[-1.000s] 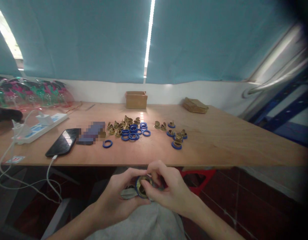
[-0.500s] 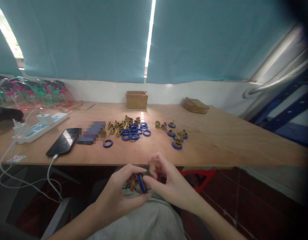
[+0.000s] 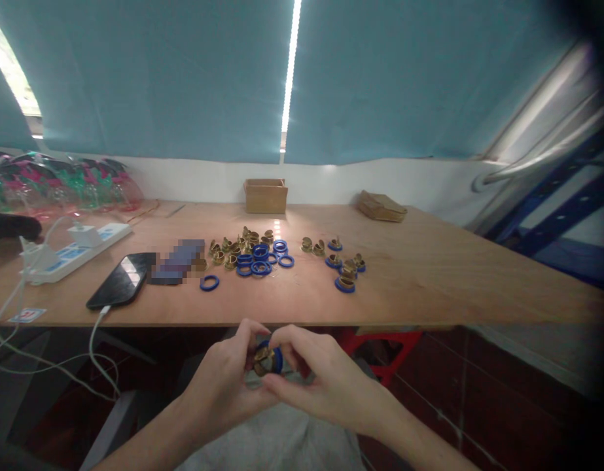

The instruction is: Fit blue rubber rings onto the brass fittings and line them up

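Both hands have drawn closer together since the earlier frame: the right hand (image 3: 331, 379) has come in onto the held work, while the left hand (image 3: 218, 379) has shifted slightly. Between them, the brass piece (image 3: 264, 363) has been turned, so its winged side now shows.

Largest of all is the wooden surface (image 3: 453, 275), its near edge just beyond the fingertips. On it, a cardboard box (image 3: 266, 200) stands at the back and a black phone (image 3: 122, 281) lies at the left. Brass fittings (image 3: 230, 261) and loose blue rings (image 3: 243, 272) lie mixed in the middle; to the right is a smaller group of ringed fittings (image 3: 345, 286).

The step at hand looks like two-handed handling of a single fitting, with a blue ring (image 3: 279, 360) around its rim. Judging by the pose, any further turning or pressing calls for the left to steady the brass while the right works evenly at the ring.

Both forearms reach in from the lower corners, wrists low, in front of the surface and above the lap. The left hand is partly closed, fingers curled over the brass and thumb beneath. The right is closed to a narrow pinch, thumb and forefinger at the ring; its other fingers are partly hidden.
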Demonstrator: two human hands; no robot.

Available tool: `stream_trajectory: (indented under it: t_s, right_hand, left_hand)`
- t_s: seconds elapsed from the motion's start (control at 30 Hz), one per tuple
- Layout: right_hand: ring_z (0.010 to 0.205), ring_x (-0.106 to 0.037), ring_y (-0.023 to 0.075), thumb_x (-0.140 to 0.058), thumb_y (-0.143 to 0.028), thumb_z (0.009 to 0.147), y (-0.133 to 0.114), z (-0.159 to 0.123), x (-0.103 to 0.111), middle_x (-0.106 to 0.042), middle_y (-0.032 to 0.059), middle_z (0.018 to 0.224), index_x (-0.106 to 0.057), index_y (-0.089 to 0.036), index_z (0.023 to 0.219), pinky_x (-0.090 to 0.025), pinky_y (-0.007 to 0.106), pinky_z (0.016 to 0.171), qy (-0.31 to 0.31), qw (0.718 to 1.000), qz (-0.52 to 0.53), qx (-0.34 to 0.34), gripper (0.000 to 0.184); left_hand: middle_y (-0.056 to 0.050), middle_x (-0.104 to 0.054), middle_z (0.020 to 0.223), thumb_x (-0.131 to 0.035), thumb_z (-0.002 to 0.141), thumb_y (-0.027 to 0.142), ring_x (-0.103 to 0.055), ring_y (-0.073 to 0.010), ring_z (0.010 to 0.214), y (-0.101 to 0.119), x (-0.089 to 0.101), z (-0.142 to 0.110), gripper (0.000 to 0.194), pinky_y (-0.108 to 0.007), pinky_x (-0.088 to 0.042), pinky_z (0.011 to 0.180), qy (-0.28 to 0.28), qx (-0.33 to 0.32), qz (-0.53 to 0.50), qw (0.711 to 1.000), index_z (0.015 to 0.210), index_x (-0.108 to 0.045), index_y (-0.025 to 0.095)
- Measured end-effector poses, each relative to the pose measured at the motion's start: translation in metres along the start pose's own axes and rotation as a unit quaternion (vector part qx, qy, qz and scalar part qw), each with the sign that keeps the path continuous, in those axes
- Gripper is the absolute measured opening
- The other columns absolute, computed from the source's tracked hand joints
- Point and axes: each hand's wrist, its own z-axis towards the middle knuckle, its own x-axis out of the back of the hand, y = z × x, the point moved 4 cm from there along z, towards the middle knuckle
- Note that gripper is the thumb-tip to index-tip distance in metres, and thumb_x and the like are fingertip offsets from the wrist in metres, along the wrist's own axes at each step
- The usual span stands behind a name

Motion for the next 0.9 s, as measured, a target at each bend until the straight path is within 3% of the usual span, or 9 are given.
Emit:
stream_trajectory:
  t_s: [0.17,0.33,0.47,0.57,0.7,0.83,0.9]
  right_hand:
    - [0.058,-0.048,0.0093,-0.065,-0.015,0.085,0.002,-0.001,-0.002,-0.053,-0.0056,0.070,-0.060,-0.019,0.090,-0.035,0.021,0.054,0.025,0.999,-0.015,0.039,0.008]
    - [0.058,-0.052,0.0104,-0.056,-0.014,0.091,0.004,0.000,-0.004,-0.060,-0.0024,0.071,-0.060,-0.019,0.083,-0.039,0.022,0.054,0.072,0.995,-0.017,0.064,0.010]
    - [0.055,-0.056,0.0116,-0.056,-0.020,0.093,0.023,0.004,0.009,-0.062,-0.0020,0.066,-0.061,-0.020,0.081,-0.041,0.022,0.053,0.177,0.983,-0.040,0.021,0.012]
    - [0.054,-0.060,0.0140,-0.057,-0.030,0.093,0.053,0.007,0.030,-0.065,-0.0001,0.063,-0.062,-0.019,0.079,-0.044,0.024,0.053,0.265,0.959,-0.090,-0.047,0.019]
    - [0.051,-0.061,0.0158,-0.053,-0.037,0.093,0.092,0.008,0.055,-0.066,0.0009,0.060,-0.059,-0.020,0.075,-0.043,0.025,0.051,0.299,0.940,-0.137,-0.096,0.026]
    - [0.048,-0.058,0.0165,-0.054,-0.034,0.089,0.114,0.005,0.070,-0.064,0.0006,0.057,-0.057,-0.021,0.071,-0.039,0.026,0.050,0.295,0.929,-0.191,-0.120,0.023]
    - [0.048,-0.057,0.0170,-0.055,-0.033,0.087,0.118,0.004,0.074,-0.062,0.0004,0.055,-0.058,-0.021,0.070,-0.036,0.026,0.050,0.283,0.925,-0.222,-0.123,0.021]
  left_hand:
    - [0.005,-0.057,0.067,-0.064,0.065,0.011,-0.054,-0.0131,0.054,0.005,0.000,0.001,0.027,-0.023,-0.038,0.052,0.014,-0.023,0.042,0.999,0.083,-0.048,0.022]
    - [0.004,-0.056,0.069,-0.066,0.070,0.014,-0.050,-0.0124,0.053,0.005,0.001,0.002,0.028,-0.023,-0.040,0.051,0.037,-0.060,0.072,0.995,0.096,-0.058,0.021]
    - [0.003,-0.059,0.075,-0.061,0.085,0.023,-0.052,-0.0117,0.052,0.000,0.005,0.002,0.040,-0.022,-0.043,0.050,0.057,-0.055,0.059,0.995,0.124,-0.051,0.021]
    - [0.002,-0.063,0.078,-0.057,0.091,0.027,-0.056,-0.0122,0.054,-0.007,0.014,0.006,0.034,-0.023,-0.047,0.053,0.085,-0.045,0.088,0.992,0.123,-0.051,0.020]
    - [-0.001,-0.066,0.078,-0.054,0.092,0.030,-0.064,-0.0181,0.068,-0.028,0.036,0.017,0.020,-0.028,-0.053,0.064,0.147,-0.030,0.176,0.973,0.109,-0.059,0.020]
    - [-0.015,-0.065,0.110,-0.051,0.091,0.029,-0.061,-0.0328,0.106,-0.064,0.064,0.028,0.027,-0.048,-0.048,0.092,0.211,0.001,0.217,0.953,0.112,-0.059,0.014]
    - [-0.015,-0.065,0.116,-0.052,0.091,0.029,-0.059,-0.0344,0.110,-0.080,0.073,0.032,0.029,-0.050,-0.045,0.097,0.219,0.008,0.230,0.948,0.115,-0.060,0.016]
